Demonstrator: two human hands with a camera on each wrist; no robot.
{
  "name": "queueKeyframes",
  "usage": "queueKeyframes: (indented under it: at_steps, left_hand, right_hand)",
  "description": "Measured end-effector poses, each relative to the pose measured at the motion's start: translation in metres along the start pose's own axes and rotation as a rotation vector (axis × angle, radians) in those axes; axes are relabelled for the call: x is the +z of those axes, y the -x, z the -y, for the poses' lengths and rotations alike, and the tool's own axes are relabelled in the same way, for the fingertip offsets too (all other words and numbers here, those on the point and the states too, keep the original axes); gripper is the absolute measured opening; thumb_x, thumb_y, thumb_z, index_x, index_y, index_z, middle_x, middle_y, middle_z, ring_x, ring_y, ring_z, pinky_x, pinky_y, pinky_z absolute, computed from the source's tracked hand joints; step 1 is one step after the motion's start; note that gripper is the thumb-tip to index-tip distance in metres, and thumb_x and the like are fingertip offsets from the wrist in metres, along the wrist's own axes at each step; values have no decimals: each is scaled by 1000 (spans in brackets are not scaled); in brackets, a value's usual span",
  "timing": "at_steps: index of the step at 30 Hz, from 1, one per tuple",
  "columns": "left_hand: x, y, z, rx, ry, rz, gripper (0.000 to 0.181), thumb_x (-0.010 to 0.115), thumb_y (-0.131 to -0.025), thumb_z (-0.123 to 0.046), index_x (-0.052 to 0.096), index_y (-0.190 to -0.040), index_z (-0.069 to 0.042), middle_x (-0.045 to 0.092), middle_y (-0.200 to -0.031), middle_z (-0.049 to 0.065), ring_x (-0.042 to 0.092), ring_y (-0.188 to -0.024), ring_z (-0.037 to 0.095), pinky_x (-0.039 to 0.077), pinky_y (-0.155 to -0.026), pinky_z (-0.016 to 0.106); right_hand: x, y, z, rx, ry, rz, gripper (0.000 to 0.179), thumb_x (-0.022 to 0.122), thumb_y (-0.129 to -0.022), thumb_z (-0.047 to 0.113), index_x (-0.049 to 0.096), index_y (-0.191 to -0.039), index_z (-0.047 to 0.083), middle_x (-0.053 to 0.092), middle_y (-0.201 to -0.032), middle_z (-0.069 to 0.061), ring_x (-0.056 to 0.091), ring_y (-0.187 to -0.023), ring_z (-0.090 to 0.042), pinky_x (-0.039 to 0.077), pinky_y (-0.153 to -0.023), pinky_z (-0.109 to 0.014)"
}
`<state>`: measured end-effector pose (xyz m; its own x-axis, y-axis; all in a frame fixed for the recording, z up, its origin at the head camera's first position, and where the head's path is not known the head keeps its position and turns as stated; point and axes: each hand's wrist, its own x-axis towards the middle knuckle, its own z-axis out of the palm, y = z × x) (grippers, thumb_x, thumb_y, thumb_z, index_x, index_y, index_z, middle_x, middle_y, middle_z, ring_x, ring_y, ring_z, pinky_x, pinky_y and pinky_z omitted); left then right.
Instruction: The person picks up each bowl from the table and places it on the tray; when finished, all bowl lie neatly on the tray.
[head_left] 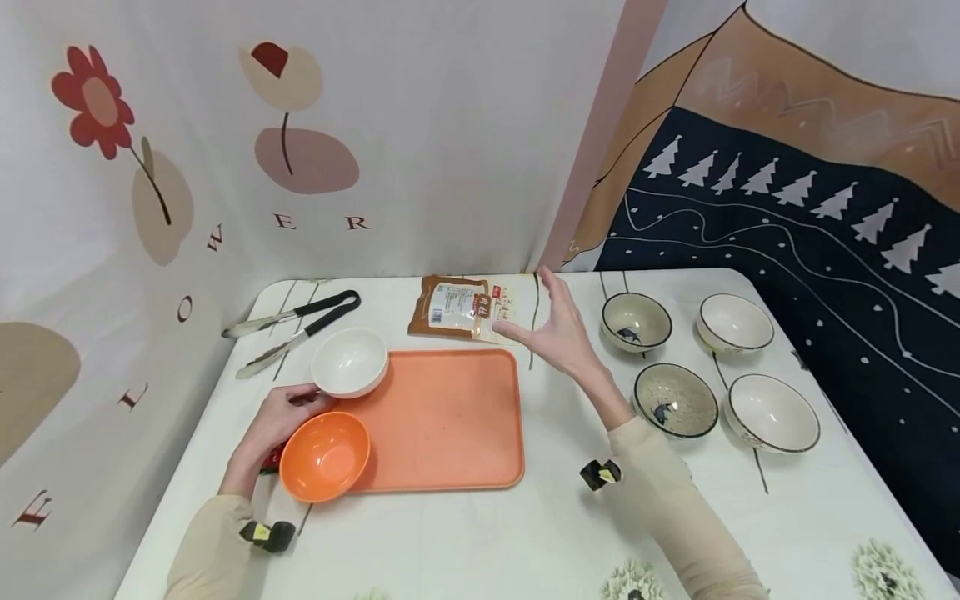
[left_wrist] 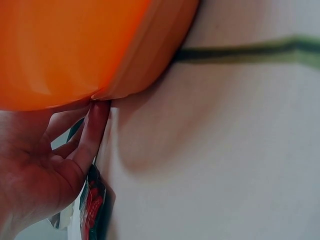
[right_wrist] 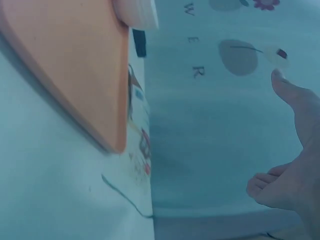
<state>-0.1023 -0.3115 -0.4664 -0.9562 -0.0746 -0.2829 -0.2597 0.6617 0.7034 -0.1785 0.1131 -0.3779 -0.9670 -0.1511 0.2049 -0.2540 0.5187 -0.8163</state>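
A person's two bare hands work over a white-covered table [head_left: 570, 533]. The left hand [head_left: 281, 421] is beside the left edge of an orange tray [head_left: 450, 417], its bent fingers touching an orange bowl [head_left: 325, 457]; the bowl hides part of them, so whether they pinch it I cannot tell. This bowl overlaps the tray's near left corner; a white bowl [head_left: 349, 362] overlaps the far left one, both covering the tray's edge. A red packet [left_wrist: 93, 210] near the table's left edge is mostly hidden by hand and bowl. The right hand [head_left: 558, 333] is spread, thumb and fingers wide apart, beyond the tray's far right corner; its own wrist view crops it. Its thumb overlaps a brown-and-clear bag [head_left: 453, 308] at the table's far edge, whose print is too small to read. Tongs [head_left: 300, 329] lie in the far left corner; four patterned bowls [head_left: 675, 400] stand toward the right edge.
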Motion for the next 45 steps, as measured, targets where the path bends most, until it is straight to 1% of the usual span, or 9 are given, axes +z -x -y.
queueKeyframes:
  at_steps: [7, 11, 17, 23, 29, 32, 36, 40, 45]
  left_hand:
    - [1, 0, 1, 11, -6, -6, 56, 61, -100, -35, 54, -144, 0, 57, -141, 28, 53, -129, 46, 45, -106, 59]
    - [2, -1, 1, 7, -5, -3, 57, 61, -100, -36, 53, -144, 0, 56, -142, 28, 53, -130, 46, 44, -106, 60]
    - [1, -2, 2, 1, 0, 0, 57, 61, -101, -35, 53, -145, -1, 56, -142, 28, 53, -130, 46, 44, -106, 60]
    - [1, -5, 0, -13, 7, 15, 58, 60, -101, -36, 50, -147, -2, 54, -144, 27, 53, -129, 45, 45, -106, 59]
    - [0, -5, -1, -16, -5, 18, 59, 60, -101, -36, 50, -146, 0, 54, -143, 28, 55, -127, 45, 46, -106, 58]
    - [-1, -5, -1, -8, -17, 16, 58, 60, -100, -36, 52, -145, 1, 55, -142, 29, 54, -127, 45, 45, -106, 59]
    - [-2, -5, -2, 3, -20, 11, 57, 62, -99, -36, 54, -144, 0, 56, -141, 28, 54, -127, 45, 44, -106, 59]
    - [-2, -4, -3, 8, -32, 0, 56, 63, -98, -33, 56, -141, 2, 59, -138, 28, 56, -124, 44, 46, -105, 58]
    - [-2, -2, -6, 2, -66, -10, 56, 63, -98, -32, 56, -141, 3, 61, -134, 29, 60, -120, 44, 50, -99, 56]
  right_hand:
    - [-32, 17, -12, 52, 21, -72, 111, 86, -78, 42, 20, -162, 13, 27, -166, -10, 27, -153, -30, 26, -119, -59]
    - [-49, 29, -20, 65, 5, -122, 108, 86, -79, 37, 20, -162, 12, 26, -166, -10, 25, -153, -31, 24, -121, -58]
    - [-71, 48, -34, 66, -11, -193, 102, 84, -82, 29, 24, -161, 8, 28, -165, -14, 28, -151, -37, 26, -121, -55]
    - [-92, 71, -49, 105, 27, -253, 102, 85, -81, 31, 24, -161, 8, 28, -165, -14, 28, -151, -38, 25, -121, -56]
    - [-113, 93, -62, 201, 51, -262, 106, 83, -83, 36, 18, -162, 10, 24, -167, -13, 24, -151, -43, 23, -120, -60]
    - [-120, 102, -69, 242, 61, -266, 107, 83, -83, 37, 18, -162, 8, 23, -167, -14, 23, -152, -43, 22, -120, -61]
    - [-125, 113, -81, 263, 101, -258, 107, 82, -83, 38, 17, -162, 7, 23, -166, -19, 23, -152, -44, 21, -119, -64]
    - [-127, 123, -92, 267, 144, -227, 110, 83, -83, 38, 14, -162, 5, 20, -165, -24, 21, -151, -48, 21, -117, -68]
    - [-127, 133, -100, 291, 205, -190, 115, 84, -81, 40, 12, -161, 0, 23, -160, -33, 25, -146, -55, 26, -109, -73]
